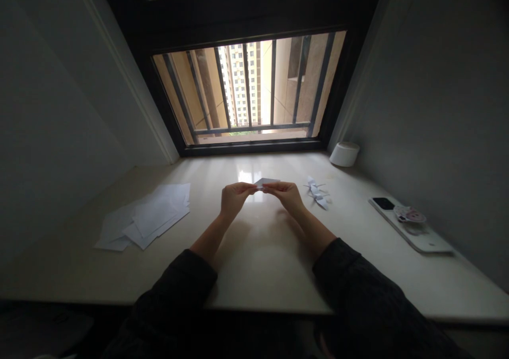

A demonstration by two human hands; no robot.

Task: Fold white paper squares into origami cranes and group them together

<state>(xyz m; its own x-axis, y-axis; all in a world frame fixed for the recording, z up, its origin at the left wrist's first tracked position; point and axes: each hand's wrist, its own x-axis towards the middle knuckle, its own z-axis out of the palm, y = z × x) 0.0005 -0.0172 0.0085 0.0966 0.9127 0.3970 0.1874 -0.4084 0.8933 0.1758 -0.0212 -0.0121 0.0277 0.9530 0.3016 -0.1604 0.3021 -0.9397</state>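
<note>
A folded piece of white paper (266,182) sits at the middle of the pale stone counter (254,274), mostly hidden by my fingers. My left hand (234,199) pinches its left end between fingers and thumb. My right hand (287,195) grips its right end, and the fingertips of both hands nearly meet at the fold. Just right of my right hand, a white origami crane (317,193) lies on the counter, apart from my hand.
Loose white paper sheets (147,216) lie in an untidy pile at the left. A white phone (405,226) with a round sticker lies at the right, and a white cylindrical container (344,154) stands in the back corner. A barred window (250,88) and side walls bound the counter.
</note>
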